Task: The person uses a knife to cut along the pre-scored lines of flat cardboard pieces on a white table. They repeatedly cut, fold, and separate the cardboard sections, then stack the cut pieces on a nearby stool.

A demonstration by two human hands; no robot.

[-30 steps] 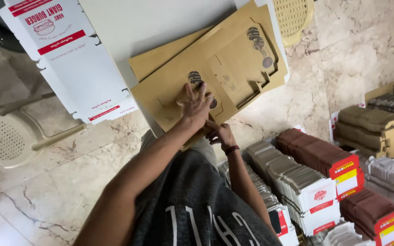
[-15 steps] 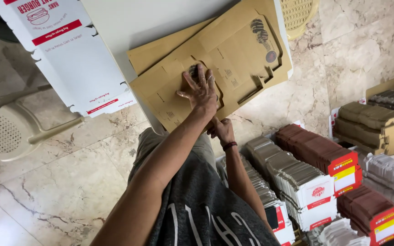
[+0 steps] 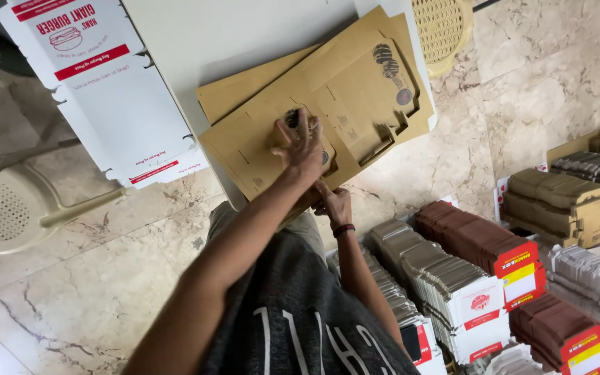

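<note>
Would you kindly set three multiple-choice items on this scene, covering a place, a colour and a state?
1. Where does the left hand rest?
A. on the flat brown cardboard box blanks
B. on the beige perforated plastic stool
C. on the marble floor

2. What colour is the wristband on the right hand?
A. white
B. dark red
C. green

3. How do the brown blanks lie?
A. folded up
B. rolled
C. flat, stacked

Answers: 1 A, palm pressed on top; 2 B, band at wrist; 3 C, unfolded sheets overlapping.

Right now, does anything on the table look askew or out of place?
Yes. The brown carton blanks lie fanned and skewed, jutting past the table edge under the left hand. The white blank hangs mostly off the table's left side. Nothing looks torn or spilled.
</note>
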